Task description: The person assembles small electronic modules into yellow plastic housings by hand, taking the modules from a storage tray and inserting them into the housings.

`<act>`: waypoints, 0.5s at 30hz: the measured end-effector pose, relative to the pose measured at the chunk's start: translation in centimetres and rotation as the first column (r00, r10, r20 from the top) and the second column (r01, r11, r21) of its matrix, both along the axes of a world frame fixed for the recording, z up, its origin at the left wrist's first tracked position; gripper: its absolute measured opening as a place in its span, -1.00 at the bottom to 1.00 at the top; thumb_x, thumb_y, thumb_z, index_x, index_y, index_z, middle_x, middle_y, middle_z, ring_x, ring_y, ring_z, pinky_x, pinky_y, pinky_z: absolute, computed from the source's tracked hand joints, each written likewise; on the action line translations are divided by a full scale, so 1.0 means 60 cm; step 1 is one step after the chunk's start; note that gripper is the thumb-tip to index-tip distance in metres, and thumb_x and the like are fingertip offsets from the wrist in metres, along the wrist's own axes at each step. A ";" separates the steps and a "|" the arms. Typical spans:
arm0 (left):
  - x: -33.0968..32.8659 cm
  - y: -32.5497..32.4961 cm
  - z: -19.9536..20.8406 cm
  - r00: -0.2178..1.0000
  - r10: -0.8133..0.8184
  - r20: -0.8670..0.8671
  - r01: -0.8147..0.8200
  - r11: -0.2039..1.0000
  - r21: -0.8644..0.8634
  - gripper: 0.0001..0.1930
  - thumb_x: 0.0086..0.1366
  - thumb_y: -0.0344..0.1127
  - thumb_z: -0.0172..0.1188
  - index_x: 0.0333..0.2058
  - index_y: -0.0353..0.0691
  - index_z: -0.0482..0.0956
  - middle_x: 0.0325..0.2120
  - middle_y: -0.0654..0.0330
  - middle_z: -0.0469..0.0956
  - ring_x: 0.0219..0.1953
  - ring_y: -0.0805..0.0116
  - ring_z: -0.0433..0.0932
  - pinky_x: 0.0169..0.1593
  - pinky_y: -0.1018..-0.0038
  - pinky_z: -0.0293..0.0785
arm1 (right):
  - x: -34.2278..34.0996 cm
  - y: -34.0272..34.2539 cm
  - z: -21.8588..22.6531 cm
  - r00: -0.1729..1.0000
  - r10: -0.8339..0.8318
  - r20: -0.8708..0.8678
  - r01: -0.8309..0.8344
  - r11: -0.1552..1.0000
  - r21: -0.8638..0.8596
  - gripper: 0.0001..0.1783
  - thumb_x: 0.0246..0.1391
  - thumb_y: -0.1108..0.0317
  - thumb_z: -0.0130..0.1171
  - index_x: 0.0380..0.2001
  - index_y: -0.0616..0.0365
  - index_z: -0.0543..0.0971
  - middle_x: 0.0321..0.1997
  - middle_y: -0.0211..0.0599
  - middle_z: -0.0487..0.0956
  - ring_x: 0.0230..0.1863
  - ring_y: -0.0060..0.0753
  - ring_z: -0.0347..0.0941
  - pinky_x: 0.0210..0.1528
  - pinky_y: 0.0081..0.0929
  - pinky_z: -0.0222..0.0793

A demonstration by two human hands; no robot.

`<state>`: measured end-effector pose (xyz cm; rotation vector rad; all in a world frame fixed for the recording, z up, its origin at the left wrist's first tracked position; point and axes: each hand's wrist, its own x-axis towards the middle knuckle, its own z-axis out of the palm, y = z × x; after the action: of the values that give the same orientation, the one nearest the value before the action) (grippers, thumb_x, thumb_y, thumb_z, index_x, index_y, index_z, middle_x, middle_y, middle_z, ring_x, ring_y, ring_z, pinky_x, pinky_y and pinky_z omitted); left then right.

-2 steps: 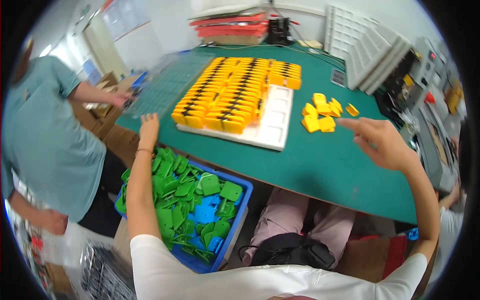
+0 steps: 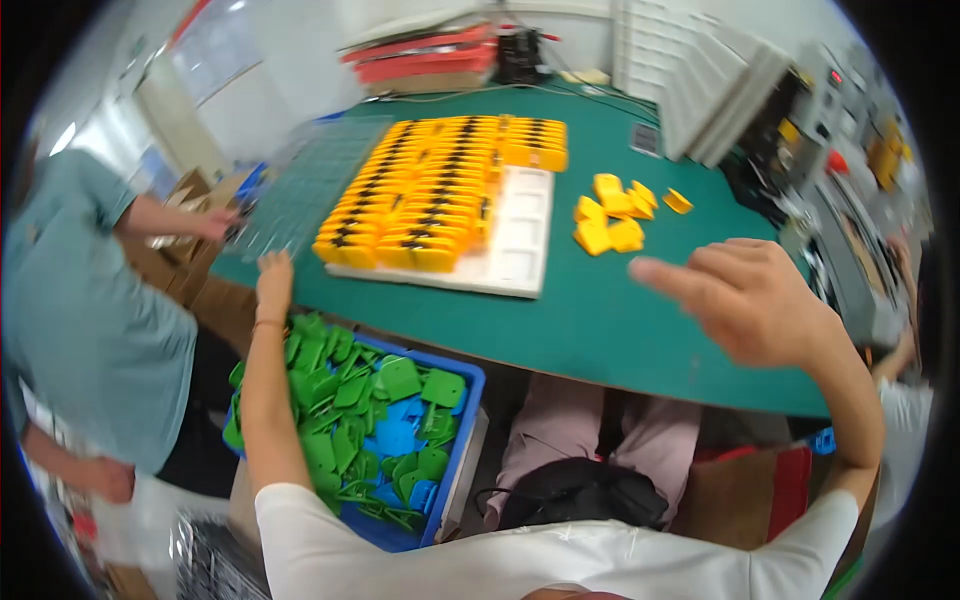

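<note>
Head view: a white tray (image 2: 522,228) holds rows of yellow pieces (image 2: 425,205). Nearer, to its left, a blue bin (image 2: 466,420) holds green and blue pieces (image 2: 400,379), partly behind the left forearm (image 2: 273,425). Left of the tray, the left hand (image 2: 274,284) is at a blurred clear plastic sheet (image 2: 315,180); right of it, the right hand (image 2: 748,305) extends one finger. Whether either hand's fingers grip anything, I cannot tell.

Head cam: L fisheye of pair, looks fwd & down from head ht, close over lap (image 2: 545,430); green tabletop (image 2: 610,320) mid-view, outer edges bowed.
</note>
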<state>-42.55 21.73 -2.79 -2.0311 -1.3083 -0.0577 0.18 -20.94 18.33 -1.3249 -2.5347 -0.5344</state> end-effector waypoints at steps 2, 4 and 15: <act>-0.041 0.028 -0.015 0.993 -0.107 -0.053 0.115 0.977 0.179 -0.76 0.13 -0.45 -0.08 -0.18 -0.24 0.38 -0.32 0.07 0.41 -0.20 0.13 0.40 -0.07 0.35 0.34 | -0.036 -0.066 0.045 0.999 0.049 -0.014 -0.048 0.998 0.047 -0.49 -0.30 0.49 0.16 -0.12 0.14 0.45 -0.59 -0.37 0.37 -0.68 -0.38 0.28 -0.65 -0.45 0.19; 0.013 0.036 -0.034 0.988 -0.152 0.005 0.150 0.981 0.122 -0.76 0.13 -0.47 -0.11 -0.19 -0.29 0.37 -0.29 0.05 0.40 -0.14 0.15 0.39 0.06 0.31 0.24 | -0.048 -0.107 0.058 0.978 0.011 -0.208 0.004 0.997 0.075 -0.66 -0.28 0.39 0.20 -0.30 0.17 0.51 -0.55 -0.35 0.42 -0.69 -0.44 0.29 -0.69 -0.53 0.16; -0.004 0.020 -0.016 0.961 0.104 0.256 -0.014 0.944 -0.330 -0.57 0.15 -0.35 -0.15 -0.04 -0.52 0.34 0.06 -0.15 0.27 0.09 -0.19 0.22 0.11 0.11 0.18 | 0.003 -0.324 -0.001 0.885 0.326 0.332 -0.458 0.738 0.496 -0.64 0.10 0.41 -0.25 -0.02 -0.17 0.26 -0.40 -0.39 0.39 -0.56 -0.47 0.25 -0.60 -0.48 0.11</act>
<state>-42.81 22.90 -3.73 -2.3212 -1.6390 -0.0993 0.36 -40.41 18.30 -0.5103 -2.4170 -1.2676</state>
